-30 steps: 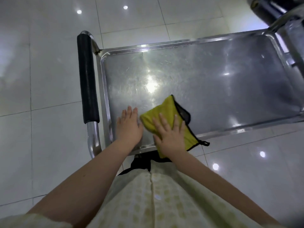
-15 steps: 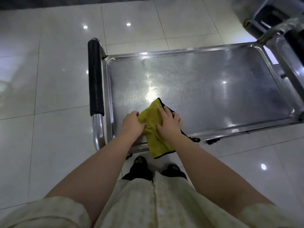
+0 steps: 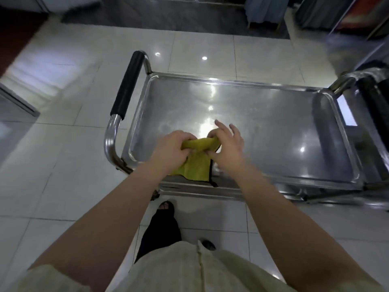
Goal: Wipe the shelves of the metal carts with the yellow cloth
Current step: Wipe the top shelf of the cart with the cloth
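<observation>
The yellow cloth (image 3: 196,165), edged in black, hangs lifted above the near edge of the metal cart's top shelf (image 3: 263,131). My left hand (image 3: 171,151) grips its upper left part with curled fingers. My right hand (image 3: 226,144) pinches the upper right part between thumb and forefinger, with the other fingers spread. The cloth's top edge is stretched between the two hands and the rest droops over the shelf's front rim. The steel shelf is shiny with light reflections.
The cart's black-padded handle (image 3: 127,86) runs along its left end. A second metal cart (image 3: 370,85) stands against the right end. White floor tiles surround the carts. My feet (image 3: 166,207) stand just in front of the cart.
Both hands were pressing the cloth flat on the shelf; they gathered it and have now lifted it off the surface, held between them. The view has risen and pulled back.
</observation>
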`<control>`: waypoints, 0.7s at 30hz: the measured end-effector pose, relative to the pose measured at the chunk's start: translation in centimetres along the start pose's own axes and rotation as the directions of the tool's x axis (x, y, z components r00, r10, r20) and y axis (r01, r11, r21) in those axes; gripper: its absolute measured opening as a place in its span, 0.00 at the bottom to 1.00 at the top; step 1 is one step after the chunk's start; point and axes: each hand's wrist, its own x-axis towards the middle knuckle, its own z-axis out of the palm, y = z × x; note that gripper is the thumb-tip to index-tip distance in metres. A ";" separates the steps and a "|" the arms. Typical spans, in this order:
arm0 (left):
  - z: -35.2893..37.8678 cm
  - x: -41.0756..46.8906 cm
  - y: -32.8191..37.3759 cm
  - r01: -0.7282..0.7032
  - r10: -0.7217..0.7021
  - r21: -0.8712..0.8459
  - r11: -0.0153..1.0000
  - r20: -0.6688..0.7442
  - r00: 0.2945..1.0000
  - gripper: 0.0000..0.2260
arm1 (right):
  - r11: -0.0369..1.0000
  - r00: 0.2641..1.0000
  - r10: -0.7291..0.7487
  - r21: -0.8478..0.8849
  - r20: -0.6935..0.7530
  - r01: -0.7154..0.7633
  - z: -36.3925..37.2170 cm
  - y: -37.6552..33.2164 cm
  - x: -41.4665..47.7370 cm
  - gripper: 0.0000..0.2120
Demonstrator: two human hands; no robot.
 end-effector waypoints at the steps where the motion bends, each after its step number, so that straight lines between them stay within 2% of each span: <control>1: 0.3 -0.7 1.3 -0.006 0.006 -0.015 1.000 -0.021 1.000 0.10 | 0.999 1.000 -0.001 0.032 -0.031 0.002 -1.3 0.4 -0.9 0.16; 3: 0.9 -2.2 3.5 -0.031 0.026 -0.063 0.998 -0.076 0.997 0.09 | 0.995 0.999 0.012 0.099 -0.049 -0.008 -3.6 1.0 -2.7 0.14; 5: 1.5 -3.8 5.2 -0.036 0.019 -0.125 0.992 -0.137 0.990 0.11 | 0.979 0.998 0.060 0.196 0.000 -0.059 -5.5 1.1 -4.7 0.12; 7: 2.0 -5.4 6.1 -0.019 -0.023 -0.226 0.974 -0.180 0.983 0.17 | 0.933 0.992 0.115 0.338 0.046 -0.124 -7.1 0.9 -6.5 0.13; 10: 2.3 -7.1 6.3 0.021 -0.118 -0.438 0.899 -0.195 0.974 0.23 | 0.913 0.996 0.079 0.398 0.037 -0.087 -9.2 -0.1 -8.5 0.14; 12: 2.9 -8.3 6.1 0.034 -0.162 -0.632 0.774 -0.145 0.976 0.20 | 0.905 0.998 0.048 0.422 0.033 -0.058 -10.4 -1.2 -9.7 0.13; 14: 4.5 -9.6 5.5 0.074 -0.148 -0.754 0.653 -0.031 0.989 0.14 | 0.894 0.999 0.029 0.446 0.021 -0.035 -11.2 -2.1 -11.0 0.12; 17: 7.5 -11.8 4.7 0.192 -0.121 -0.749 0.634 0.149 0.981 0.16 | 0.872 0.999 0.017 0.489 0.043 -0.037 -11.9 -3.0 -13.3 0.12; 21: 8.2 -13.8 4.4 0.174 -0.092 -0.795 0.581 0.148 0.985 0.16 | 0.837 0.995 0.069 0.538 0.078 -0.100 -12.6 -3.0 -16.3 0.12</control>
